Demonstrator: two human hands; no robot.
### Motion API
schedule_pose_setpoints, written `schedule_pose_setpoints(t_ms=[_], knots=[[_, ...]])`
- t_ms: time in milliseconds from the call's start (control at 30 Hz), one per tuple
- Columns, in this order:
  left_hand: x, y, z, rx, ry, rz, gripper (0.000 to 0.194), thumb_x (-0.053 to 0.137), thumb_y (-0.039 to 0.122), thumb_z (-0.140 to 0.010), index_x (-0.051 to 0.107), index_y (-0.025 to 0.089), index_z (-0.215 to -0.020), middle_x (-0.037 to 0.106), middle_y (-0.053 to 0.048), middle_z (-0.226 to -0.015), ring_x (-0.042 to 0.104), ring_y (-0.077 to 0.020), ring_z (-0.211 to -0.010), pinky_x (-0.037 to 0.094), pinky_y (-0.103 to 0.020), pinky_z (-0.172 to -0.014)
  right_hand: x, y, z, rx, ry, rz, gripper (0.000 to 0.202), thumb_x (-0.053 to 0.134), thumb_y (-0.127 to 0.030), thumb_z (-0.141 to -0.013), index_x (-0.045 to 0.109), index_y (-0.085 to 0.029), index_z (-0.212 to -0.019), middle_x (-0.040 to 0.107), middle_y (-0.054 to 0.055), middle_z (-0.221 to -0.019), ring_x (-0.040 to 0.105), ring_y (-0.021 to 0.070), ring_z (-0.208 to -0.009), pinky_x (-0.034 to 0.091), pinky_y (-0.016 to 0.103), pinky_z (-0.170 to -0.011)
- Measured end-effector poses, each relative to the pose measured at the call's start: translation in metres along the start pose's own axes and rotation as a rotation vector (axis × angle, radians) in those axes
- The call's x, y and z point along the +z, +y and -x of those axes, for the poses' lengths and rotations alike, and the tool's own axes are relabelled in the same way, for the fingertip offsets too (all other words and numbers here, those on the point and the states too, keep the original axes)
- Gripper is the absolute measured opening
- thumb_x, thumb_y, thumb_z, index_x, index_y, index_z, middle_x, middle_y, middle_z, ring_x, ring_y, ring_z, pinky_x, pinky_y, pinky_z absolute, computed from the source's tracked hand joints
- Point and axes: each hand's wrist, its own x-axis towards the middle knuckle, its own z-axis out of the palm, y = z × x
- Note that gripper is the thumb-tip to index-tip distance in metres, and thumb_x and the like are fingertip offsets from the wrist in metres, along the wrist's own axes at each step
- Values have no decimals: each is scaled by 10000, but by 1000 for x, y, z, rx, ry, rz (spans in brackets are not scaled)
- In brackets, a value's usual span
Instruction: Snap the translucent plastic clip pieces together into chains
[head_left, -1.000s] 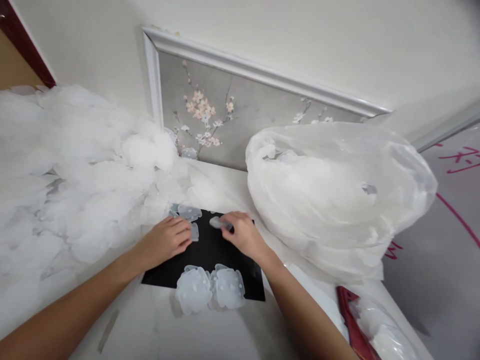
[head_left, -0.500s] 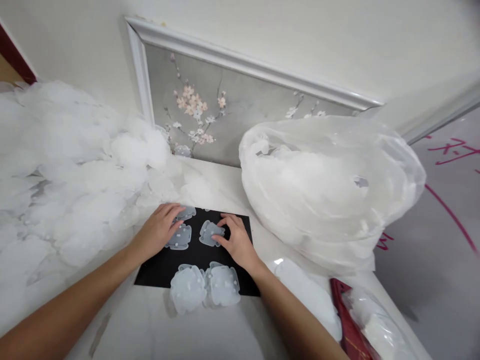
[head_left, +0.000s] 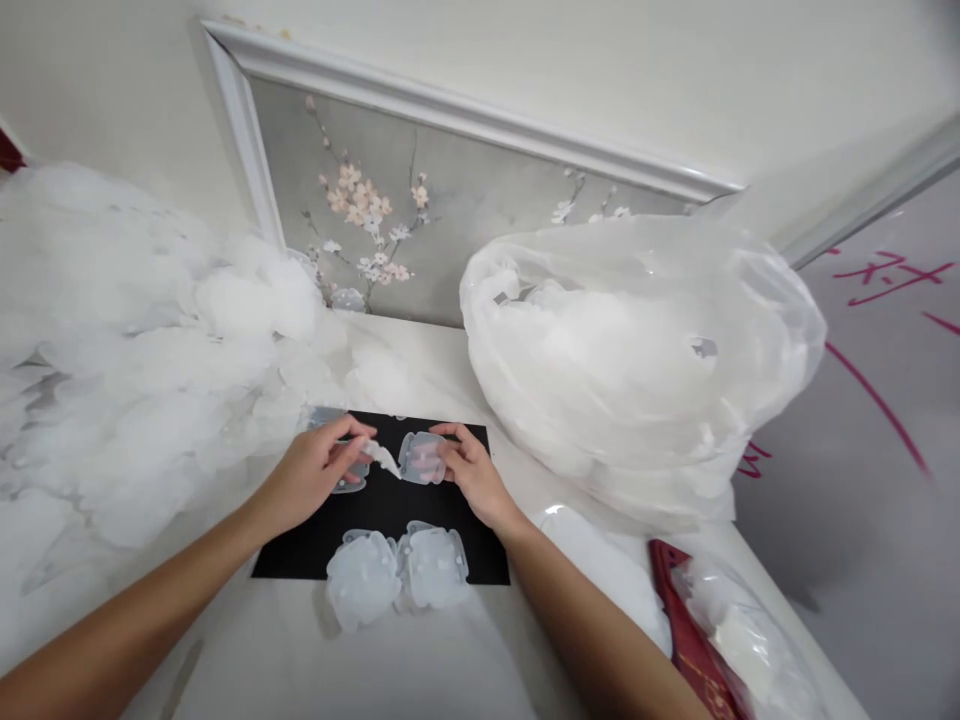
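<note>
My left hand (head_left: 319, 465) pinches a translucent piece (head_left: 384, 458), tilted nearly edge-on above the black mat (head_left: 382, 510). Another clear piece (head_left: 349, 478) lies partly hidden under that hand. On the right, my right hand (head_left: 469, 470) grips a flat translucent piece (head_left: 420, 457) by its right side, with some fingers showing through it. Along the front edge of the mat sit two stacks of the frosted pieces, a left stack (head_left: 364, 577) and a right stack (head_left: 433, 565), side by side.
A large heap of frosted pieces (head_left: 150, 350) spreads over the left side. Behind on the right stands a filled plastic bag (head_left: 600, 370). A red item (head_left: 694, 640) and a clear bag (head_left: 750, 640) lie at the right front. A framed floral panel (head_left: 465, 190) is behind.
My left hand has lifted a translucent piece off the left side of the mat and tilted it. My right hand now has its piece raised, with fingers behind it. The view has shifted slightly.
</note>
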Motion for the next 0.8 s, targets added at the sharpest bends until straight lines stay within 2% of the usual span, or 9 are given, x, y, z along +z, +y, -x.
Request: schedule_pose_setpoints(t_ms=[100, 167, 233, 333, 500, 633, 733, 800], knots=[[4, -6, 11, -79, -26, 190, 308, 563, 520, -867, 632, 220, -851, 701, -61, -1057, 664, -241, -912, 541, -342, -774, 0, -2, 0, 6, -1, -2, 273, 624, -431, -825, 562, -231, -1001, 673, -14, -785, 654, 154, -646, 547, 301, -634], [6, -12, 13, -90, 9, 225, 290, 651, 475, -804, 627, 229, -956, 689, -63, -1063, 657, -238, -910, 541, -353, -770, 1, -1, 1, 6, -4, -3, 295, 625, -467, -826, 570, -231, -994, 677, -12, -793, 658, 159, -650, 554, 313, -644], [6, -17, 12, -121, 18, 290, 435, 706, 453, -753, 589, 253, -1121, 664, -76, -1166, 659, -240, -932, 545, -365, -779, 1, -1, 1, 6, -12, 1, 327, 625, -510, -828, 577, -231, -993, 683, -5, -815, 665, 163, -663, 563, 330, -673], [5, -22, 8, -185, 3, 408, 563, 702, 521, -754, 539, 276, -1234, 644, -87, -1248, 648, -262, -1040, 533, -399, -868, 2, 0, 2, -5, -17, 19, 396, 610, -592, -825, 586, -232, -988, 685, 6, -829, 670, 171, -678, 568, 348, -700], [3, -27, 6, -277, -19, 611, 550, 629, 611, -806, 574, 258, -1224, 708, -75, -1116, 659, -277, -1075, 510, -430, -938, 1, 1, 3, -5, -11, 41, 446, 571, -652, -830, 593, -234, -982, 686, 19, -832, 674, 186, -695, 566, 349, -676], [3, -30, 6, -292, -33, 718, 529, 640, 597, -814, 598, 247, -1209, 727, -79, -1089, 669, -272, -1062, 507, -422, -942, 0, 2, 4, -9, -21, 63, 383, 542, -585, -873, 594, -243, -1038, 700, 35, -962, 682, 187, -755, 564, 352, -717], [2, -30, 6, -285, -61, 718, 510, 633, 584, -828, 598, 250, -1213, 722, -82, -1119, 655, -275, -1095, 487, -430, -977, -2, 1, 5, -66, -22, 147, 283, 504, -433, -903, 602, -258, -1103, 669, 43, -1166, 675, 195, -899, 549, 361, -801], [1, -31, 7, -267, -80, 698, 484, 622, 571, -842, 597, 262, -1214, 709, -80, -1159, 643, -278, -1120, 475, -433, -995, -4, 0, 5, -138, -23, 225, 289, 490, -308, -877, 599, -268, -1142, 644, 34, -1249, 639, 207, -1047, 518, 368, -887]])
